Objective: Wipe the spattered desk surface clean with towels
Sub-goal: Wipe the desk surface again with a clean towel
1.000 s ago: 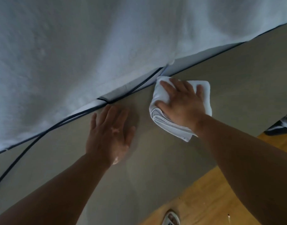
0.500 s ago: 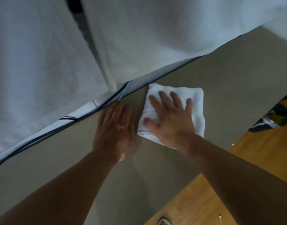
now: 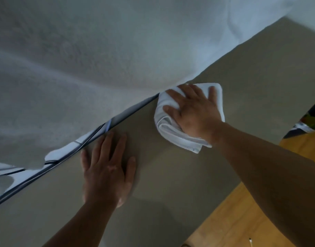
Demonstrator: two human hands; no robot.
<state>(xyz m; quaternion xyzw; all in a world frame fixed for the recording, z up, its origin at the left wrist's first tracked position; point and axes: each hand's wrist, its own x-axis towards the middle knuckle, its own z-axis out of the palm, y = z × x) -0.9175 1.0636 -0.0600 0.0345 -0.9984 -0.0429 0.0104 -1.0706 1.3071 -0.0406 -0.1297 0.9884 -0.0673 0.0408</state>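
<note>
White terry towel (image 3: pixel 172 130), folded into a thick pad, w/ the layers showing as ribbed bands along its 7 o'clock edge. It lies on the grey-brown desk (image 3: pixel 242 77), at abt 1 o'clock from mid-frame, its far corner right against the hem of the sheet (image 3: pixel 99 50).

My R hand (image 3: pixel 194 111) lies flat on top of the towel, palm down. Fingers are straight and spread, pointing to abt 11 o'clock, thumb out toward 9. I'm pressing the pad down, not curling round it. Forearm comes in from 4 o'clock.

My L hand (image 3: pixel 106 168) is flat on bare desk at 7 o'clock from the towel and apart from it. Fingers are straight and close together, pointing to abt 12, thumb out on the 3 o'clock side. It holds nothing. Forearm comes up from 7 o'clock.

The sheet, white and nubbly, fills the upper-left half and drapes over the desk's back edge. Dark cables (image 3: pixel 92 141) run along that edge from 8 o'clock up toward the towel, and my L fingertips sit just beside them. Sheet hem and cables bound the towel's far side. Wood floor (image 3: pixel 233 220) shows at 5 o'clock. Blurred coloured clutter (image 3: pixel 311 118) sits at the 3 o'clock edge; can't tell what it is.
</note>
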